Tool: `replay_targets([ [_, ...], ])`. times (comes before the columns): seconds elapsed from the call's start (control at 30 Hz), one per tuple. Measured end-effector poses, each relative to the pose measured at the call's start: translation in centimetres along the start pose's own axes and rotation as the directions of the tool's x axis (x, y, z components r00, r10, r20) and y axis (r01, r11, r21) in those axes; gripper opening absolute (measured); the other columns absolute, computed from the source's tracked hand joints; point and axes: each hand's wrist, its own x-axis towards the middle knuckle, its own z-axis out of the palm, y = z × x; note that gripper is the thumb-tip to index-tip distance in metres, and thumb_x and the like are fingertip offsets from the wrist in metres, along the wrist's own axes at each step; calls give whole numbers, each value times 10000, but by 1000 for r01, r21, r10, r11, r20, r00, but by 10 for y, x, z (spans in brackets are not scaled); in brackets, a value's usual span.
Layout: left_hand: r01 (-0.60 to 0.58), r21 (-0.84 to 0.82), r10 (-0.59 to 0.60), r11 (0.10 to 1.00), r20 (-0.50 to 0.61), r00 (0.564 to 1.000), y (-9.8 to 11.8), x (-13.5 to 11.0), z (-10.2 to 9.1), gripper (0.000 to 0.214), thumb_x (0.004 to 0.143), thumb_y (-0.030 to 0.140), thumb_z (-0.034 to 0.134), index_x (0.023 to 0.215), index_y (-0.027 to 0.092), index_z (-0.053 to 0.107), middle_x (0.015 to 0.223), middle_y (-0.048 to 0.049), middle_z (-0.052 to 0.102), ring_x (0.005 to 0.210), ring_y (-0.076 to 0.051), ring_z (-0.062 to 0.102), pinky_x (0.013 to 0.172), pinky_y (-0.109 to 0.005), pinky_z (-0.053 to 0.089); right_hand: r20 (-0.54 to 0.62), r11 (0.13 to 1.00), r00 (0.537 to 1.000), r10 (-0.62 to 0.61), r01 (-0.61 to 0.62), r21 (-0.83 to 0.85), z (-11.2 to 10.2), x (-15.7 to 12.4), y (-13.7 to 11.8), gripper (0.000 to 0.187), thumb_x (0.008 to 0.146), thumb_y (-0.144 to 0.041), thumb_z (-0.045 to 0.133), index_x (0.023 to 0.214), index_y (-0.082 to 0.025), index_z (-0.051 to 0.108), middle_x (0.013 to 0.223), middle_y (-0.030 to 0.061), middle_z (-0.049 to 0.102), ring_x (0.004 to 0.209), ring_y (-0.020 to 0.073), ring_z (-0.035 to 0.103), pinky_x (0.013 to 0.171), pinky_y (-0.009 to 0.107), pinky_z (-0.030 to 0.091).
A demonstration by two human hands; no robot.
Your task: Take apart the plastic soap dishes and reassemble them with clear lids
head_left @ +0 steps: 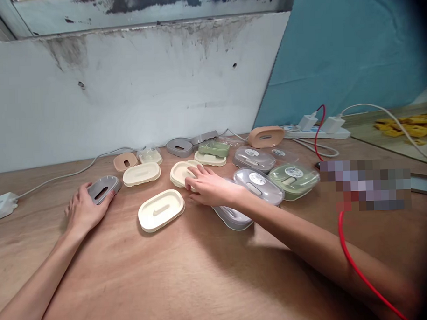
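On the left, my left hand (pixel 82 206) grips a grey oval plastic piece with a slot (pixel 111 183), thumb at its near side and fingers at its left edge. My right hand (pixel 210 183) reaches across to a cream oval tray (pixel 181 173), its fingers over the right edge and the thumb low beside it. Nearer to me lies another cream oval tray (pixel 161 211) with a raised bar in the middle. Behind it sits a third cream tray (pixel 141 173). Beneath my right wrist, a clear-wrapped grey case (pixel 234 219) is partly hidden.
Wrapped grey cases (pixel 258 182) and a wrapped green case (pixel 294 179) stand to the right. Along the wall are a peach piece (pixel 125 161), a green piece (pixel 213 149) and a peach case (pixel 266 136). A power strip (pixel 315 132) and red cable (pixel 350 253) lie right.
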Motion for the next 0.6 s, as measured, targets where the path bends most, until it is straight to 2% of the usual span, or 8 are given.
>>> replay_targets([
  [0.07, -8, -37, 7, 999, -37, 999, 0, 1, -1, 805, 861, 722, 611, 1374, 118, 470, 1312, -259, 598, 1247, -525, 544, 976, -742, 439, -42, 1000, 999, 12, -13, -16, 1, 0, 3, 262, 972, -308, 580, 1159, -128, 619, 1508, 279, 399, 1454, 487, 313, 1126, 691, 297],
  [0.13, -56, -93, 47, 994, -96, 994, 5, -4, -3, 782, 898, 693, 577, 1433, 149, 406, 1384, -225, 566, 1284, -457, 545, 1022, -653, 468, -81, 1000, 997, 12, -13, -17, -1, -1, 4, 393, 967, -393, 609, 1252, -122, 594, 1572, 294, 335, 1503, 507, 225, 1154, 721, 233],
  [0.2, -160, -157, 146, 975, -96, 985, 15, -13, -4, 750, 904, 662, 586, 1457, 198, 381, 1421, -157, 568, 1266, -359, 595, 1020, -502, 527, -96, 1000, 995, -8, 9, 8, -5, -2, 1, 497, 956, -442, 626, 1344, -141, 556, 1573, 284, 354, 1508, 489, 237, 1165, 720, 224],
  [0.27, -309, -239, 307, 921, -45, 951, 29, -28, -1, 740, 860, 649, 652, 1428, 233, 424, 1391, -100, 613, 1205, -296, 654, 965, -392, 570, -82, 997, 996, -44, 49, 57, -8, -4, -4, 594, 926, -472, 658, 1413, -164, 514, 1554, 266, 393, 1480, 467, 311, 1159, 689, 276],
  [0.37, -468, -341, 493, 816, -14, 870, 51, -53, 6, 729, 818, 619, 735, 1392, 256, 470, 1334, -87, 661, 1136, -280, 697, 934, -374, 590, -67, 976, 989, -131, 140, 169, -9, -6, -14, 805, 858, -465, 721, 1527, -167, 389, 1546, 240, 424, 1429, 406, 423, 1136, 566, 393],
  [0.47, -473, -344, 524, 811, 69, 849, 67, -73, 13, 697, 828, 602, 742, 1387, 283, 475, 1296, -74, 674, 1089, -267, 710, 923, -386, 602, -54, 950, 978, -202, 209, 231, -3, -6, -22, 1076, 775, -385, 784, 1621, -112, 178, 1568, 271, 397, 1421, 385, 452, 1091, 485, 463],
  [0.53, -473, -341, 540, 813, 137, 830, 73, -78, 16, 695, 837, 597, 738, 1398, 291, 464, 1307, -78, 662, 1119, -278, 698, 936, -407, 602, -29, 947, 977, -211, 211, 243, 2, -5, -24, 1150, 757, -375, 797, 1638, -102, 112, 1568, 295, 394, 1393, 405, 482, 1029, 492, 508],
  [0.6, -500, -357, 583, 789, 177, 793, 74, -80, 17, 721, 844, 570, 742, 1434, 293, 433, 1373, -97, 623, 1207, -296, 661, 994, -438, 585, -11, 944, 976, -218, 213, 252, 5, -5, -24, 1124, 780, -387, 783, 1641, -114, 115, 1547, 292, 428, 1344, 406, 531, 962, 494, 543],
])
